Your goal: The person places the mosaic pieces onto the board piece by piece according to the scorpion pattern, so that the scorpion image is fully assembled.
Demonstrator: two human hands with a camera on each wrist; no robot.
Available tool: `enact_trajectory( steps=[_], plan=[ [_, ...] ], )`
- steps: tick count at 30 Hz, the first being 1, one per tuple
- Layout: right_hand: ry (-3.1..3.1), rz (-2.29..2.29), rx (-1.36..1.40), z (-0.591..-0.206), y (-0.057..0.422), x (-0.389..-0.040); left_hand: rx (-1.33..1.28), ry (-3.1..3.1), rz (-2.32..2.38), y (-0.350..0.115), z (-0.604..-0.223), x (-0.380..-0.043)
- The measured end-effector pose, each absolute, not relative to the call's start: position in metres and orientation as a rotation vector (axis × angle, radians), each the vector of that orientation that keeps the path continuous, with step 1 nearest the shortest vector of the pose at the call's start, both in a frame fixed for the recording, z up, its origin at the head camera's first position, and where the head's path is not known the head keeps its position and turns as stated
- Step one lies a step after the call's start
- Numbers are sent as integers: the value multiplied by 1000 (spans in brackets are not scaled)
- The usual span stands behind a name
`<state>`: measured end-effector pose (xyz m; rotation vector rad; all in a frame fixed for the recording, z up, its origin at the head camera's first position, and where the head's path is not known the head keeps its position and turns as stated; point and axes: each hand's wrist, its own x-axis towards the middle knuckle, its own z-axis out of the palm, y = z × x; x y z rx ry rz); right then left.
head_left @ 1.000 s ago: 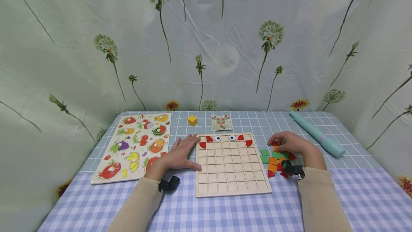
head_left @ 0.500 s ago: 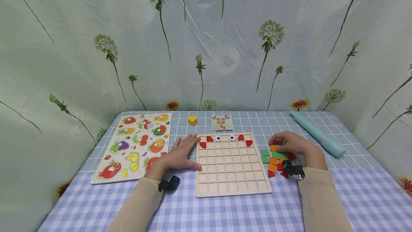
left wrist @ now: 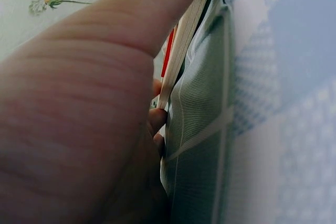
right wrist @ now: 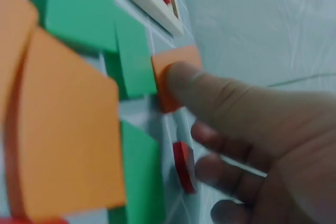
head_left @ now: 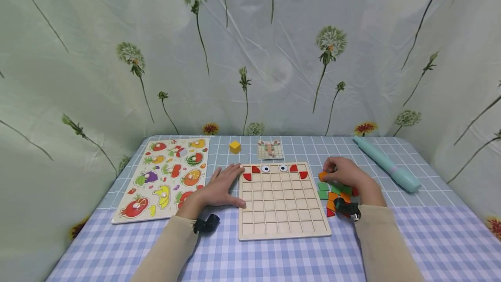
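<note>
A wooden grid board [head_left: 279, 206] lies flat, with red quarter-circle pieces [head_left: 303, 175] and two round eye pieces [head_left: 265, 169] in its top rows. My left hand [head_left: 222, 188] rests at its left edge, fingers spread and thumb on the rim. Beyond the board's right edge, my right hand [head_left: 346, 173] pinches an orange square tile [right wrist: 176, 77]; the thumb covers part of it. Green square tiles [head_left: 322, 190] lie close to that hand, with more orange tiles [right wrist: 71, 135] and red pieces [right wrist: 184, 166] around them. The wrist and hand hide part of this pile.
A fruit puzzle board [head_left: 162, 179] lies on the left. Behind the grid board are a yellow cube [head_left: 235, 147] and a small pattern card [head_left: 270, 149]. A teal cylindrical object [head_left: 387, 164] lies at the back right. A floral curtain [head_left: 250, 55] hangs behind the table.
My right hand has moved left and slightly away with the orange tile, from the pile towards the board's upper right edge. The left hand stays on the board.
</note>
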<state>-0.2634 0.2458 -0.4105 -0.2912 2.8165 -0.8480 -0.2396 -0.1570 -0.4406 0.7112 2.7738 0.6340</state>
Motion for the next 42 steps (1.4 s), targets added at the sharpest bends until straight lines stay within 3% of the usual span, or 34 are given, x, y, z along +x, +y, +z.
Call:
enact_trajectory(
  steps=[17,32,42],
  plan=[
    [2782,-1185,-382,-407,208,-268,702,2775,639,-157,-442,-239],
    [2832,-1110,-577,-403,173,-265,709,2776,645,-158,-445,-242],
    [2881,-1030,-568,-405,151,-262,704,2767,656,-157,-442,-240]
  ],
)
